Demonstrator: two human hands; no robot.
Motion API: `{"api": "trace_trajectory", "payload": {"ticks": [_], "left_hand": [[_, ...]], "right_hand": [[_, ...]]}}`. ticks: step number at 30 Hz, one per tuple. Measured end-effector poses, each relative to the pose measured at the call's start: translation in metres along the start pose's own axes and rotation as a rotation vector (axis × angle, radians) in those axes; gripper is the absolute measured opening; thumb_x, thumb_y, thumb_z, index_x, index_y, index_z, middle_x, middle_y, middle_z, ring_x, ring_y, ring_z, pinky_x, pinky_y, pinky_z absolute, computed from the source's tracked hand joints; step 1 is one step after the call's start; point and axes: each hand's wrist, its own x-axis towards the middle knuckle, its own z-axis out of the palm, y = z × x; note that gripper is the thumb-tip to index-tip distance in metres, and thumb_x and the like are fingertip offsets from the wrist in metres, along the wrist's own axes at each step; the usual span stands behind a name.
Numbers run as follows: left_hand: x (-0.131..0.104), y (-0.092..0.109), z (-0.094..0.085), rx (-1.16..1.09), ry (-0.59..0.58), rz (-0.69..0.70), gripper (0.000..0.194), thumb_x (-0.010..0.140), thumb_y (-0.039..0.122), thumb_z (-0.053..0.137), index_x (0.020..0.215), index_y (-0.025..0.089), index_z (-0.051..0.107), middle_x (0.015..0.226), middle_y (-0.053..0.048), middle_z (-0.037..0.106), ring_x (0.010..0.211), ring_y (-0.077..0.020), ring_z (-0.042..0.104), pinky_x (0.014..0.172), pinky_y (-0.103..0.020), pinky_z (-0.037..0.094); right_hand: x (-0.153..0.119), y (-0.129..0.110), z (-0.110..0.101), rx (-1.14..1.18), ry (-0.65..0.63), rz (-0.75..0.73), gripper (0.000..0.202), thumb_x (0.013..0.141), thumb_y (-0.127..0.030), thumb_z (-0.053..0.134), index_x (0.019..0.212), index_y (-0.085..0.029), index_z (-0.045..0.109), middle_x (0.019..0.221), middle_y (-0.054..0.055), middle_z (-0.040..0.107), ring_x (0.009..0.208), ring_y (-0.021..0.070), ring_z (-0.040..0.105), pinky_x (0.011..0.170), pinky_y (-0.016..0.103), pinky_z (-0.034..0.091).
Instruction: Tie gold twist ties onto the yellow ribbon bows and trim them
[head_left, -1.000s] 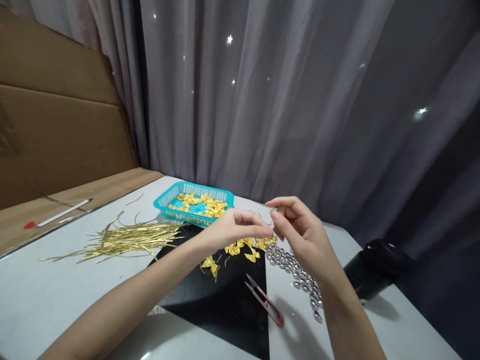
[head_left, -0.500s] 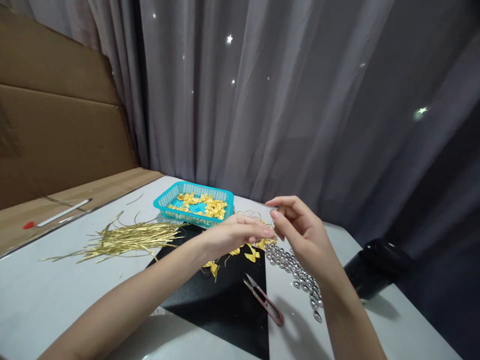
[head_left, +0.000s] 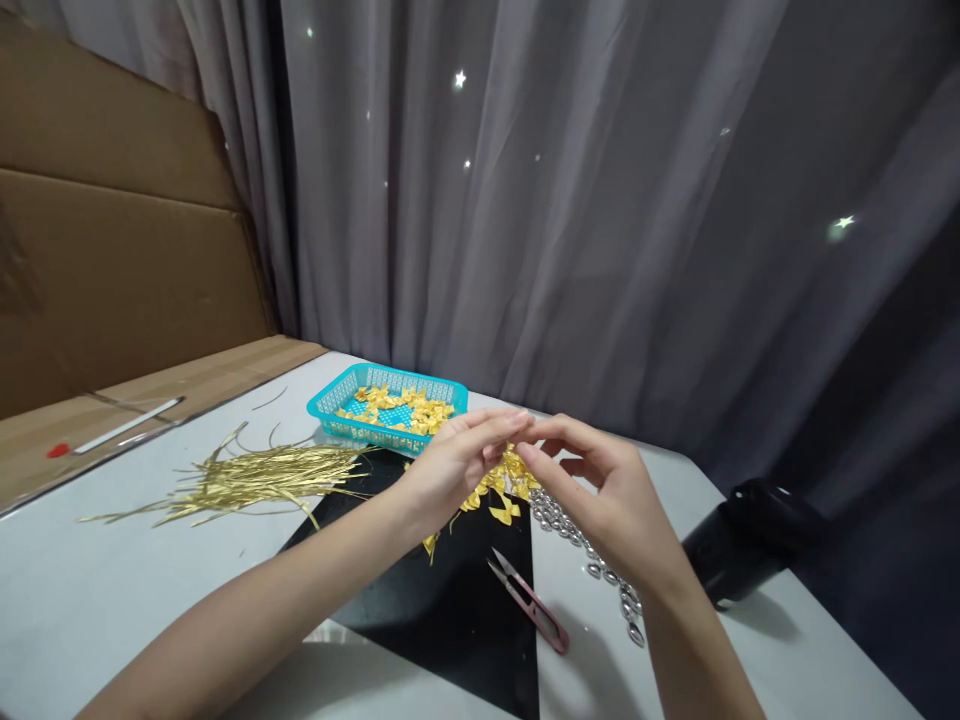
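My left hand [head_left: 459, 462] is raised over the black mat [head_left: 442, 610], thumb and fingertips pressed together. Its fingertips meet those of my right hand [head_left: 606, 490], which is closed in a loose pinch. Whatever lies between the fingers is too small or hidden to make out. Under the hands lies a pile of yellow ribbon bows [head_left: 504, 508], partly covered by the left hand. Silver teardrop-shaped beads [head_left: 594, 570] are spread beside the mat, some behind my right wrist. Thread snips [head_left: 534, 605] with a pink handle rest across the mat's right edge.
A blue plastic basket [head_left: 319, 408] with yellow bows inside stands at the back. Gold twist ties [head_left: 262, 478] lie heaped on the left. A black cylindrical object [head_left: 750, 540] is at the right. Cardboard [head_left: 120, 240] and a grey curtain [head_left: 585, 200] border the table.
My left hand has risen and turned, its fingertips now pointing upward. My right hand has shifted slightly left and down, so the fingertips of both hands meet.
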Motion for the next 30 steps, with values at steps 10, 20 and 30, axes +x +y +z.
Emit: {"api": "trace_trajectory", "payload": {"ticks": [10,20,30], "left_hand": [[-0.0001,-0.0006,-0.0010,0.091,0.058,0.050,0.018,0.065,0.035,0.080,0.072,0.020,0.074,0.067,0.001,0.062,0.061,-0.0095,0.043,0.060,-0.023,0.035],[-0.0015,0.0000,-0.0015,0.086,-0.003,0.073,0.011,0.070,0.033,0.076,0.073,0.022,0.074,0.063,0.003,0.060,0.067,-0.0109,0.050,0.067,-0.025,0.037],[0.0002,0.0005,-0.0025,0.090,0.052,0.059,0.015,0.064,0.034,0.080,0.071,0.022,0.074,0.063,0.003,0.058,0.059,-0.0078,0.038,0.061,-0.023,0.033]], "right_hand": [[0.0038,0.0042,0.0059,0.299,0.015,0.093,0.011,0.083,-0.031,0.066,0.085,-0.025,0.076,0.063,-0.002,0.060,0.047,0.0081,0.040,0.046,0.023,0.038],[0.0047,0.0052,0.0057,0.257,0.055,0.101,0.014,0.082,-0.032,0.065,0.079,-0.023,0.075,0.053,-0.003,0.049,0.046,0.0093,0.037,0.041,0.023,0.029],[0.0027,0.0011,0.0038,0.252,0.027,0.082,0.013,0.081,-0.030,0.064,0.075,-0.023,0.073,0.055,-0.003,0.050,0.047,0.0093,0.039,0.043,0.023,0.032]]}}
